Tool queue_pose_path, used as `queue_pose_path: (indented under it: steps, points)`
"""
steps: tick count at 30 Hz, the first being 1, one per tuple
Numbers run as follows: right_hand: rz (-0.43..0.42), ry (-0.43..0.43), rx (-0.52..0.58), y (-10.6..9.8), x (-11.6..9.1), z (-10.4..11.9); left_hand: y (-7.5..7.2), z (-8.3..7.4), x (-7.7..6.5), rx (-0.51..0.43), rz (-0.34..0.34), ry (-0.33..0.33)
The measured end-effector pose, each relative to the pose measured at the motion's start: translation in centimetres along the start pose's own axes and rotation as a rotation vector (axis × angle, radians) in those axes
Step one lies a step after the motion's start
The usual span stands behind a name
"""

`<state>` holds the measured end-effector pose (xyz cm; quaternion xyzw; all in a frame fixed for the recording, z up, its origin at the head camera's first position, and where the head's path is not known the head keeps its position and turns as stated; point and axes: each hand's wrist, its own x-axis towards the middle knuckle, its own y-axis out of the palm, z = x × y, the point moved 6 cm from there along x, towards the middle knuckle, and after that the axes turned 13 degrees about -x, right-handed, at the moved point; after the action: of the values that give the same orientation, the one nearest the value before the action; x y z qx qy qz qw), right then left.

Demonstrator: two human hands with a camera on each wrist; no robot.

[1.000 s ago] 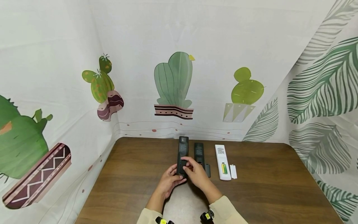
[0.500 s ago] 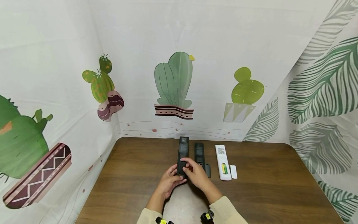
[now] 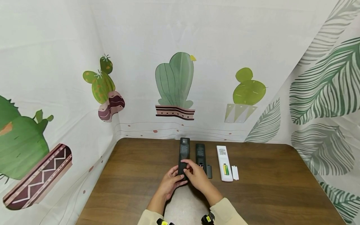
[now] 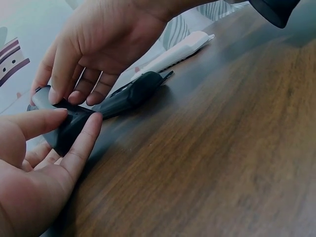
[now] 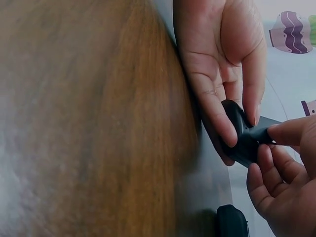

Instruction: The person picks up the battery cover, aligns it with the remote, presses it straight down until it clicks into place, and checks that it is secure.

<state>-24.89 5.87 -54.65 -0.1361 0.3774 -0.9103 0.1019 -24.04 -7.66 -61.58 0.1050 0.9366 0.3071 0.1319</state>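
Both hands' fingers (image 3: 182, 180) pinch the near end of the black remote (image 3: 184, 152) lying on the bench (image 3: 267, 190). Its battery cover between the fingertips could slip, or skid into the second remote (image 3: 200, 153) beside the right hand (image 3: 198, 176).

Two black remotes (image 3: 184, 153) (image 3: 200, 153), black battery cover (image 3: 209, 171). White remote (image 3: 223, 162), green-yellow batteries (image 3: 225, 169) showing, white cover (image 3: 235, 172) beside it. Table (image 3: 267, 181) dark brown woodgrain. Backdrop (image 3: 174, 84) white, green cactus prints in maroon striped pots; green leaf print on the right. Sleeves (image 3: 227, 214) cream.
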Motion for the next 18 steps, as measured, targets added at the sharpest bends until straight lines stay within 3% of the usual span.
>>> queue_pose_path:
  steps: [10,18]
  points:
    - [-0.07,-0.039,-0.064,-0.23,-0.1,0.3,0.08,0.02,-0.18,0.014,0.007,-0.004]
    - [-0.068,-0.013,-0.058,-0.22,-0.08,0.14,0.04,0.03,-0.14,0.022,0.006,0.006]
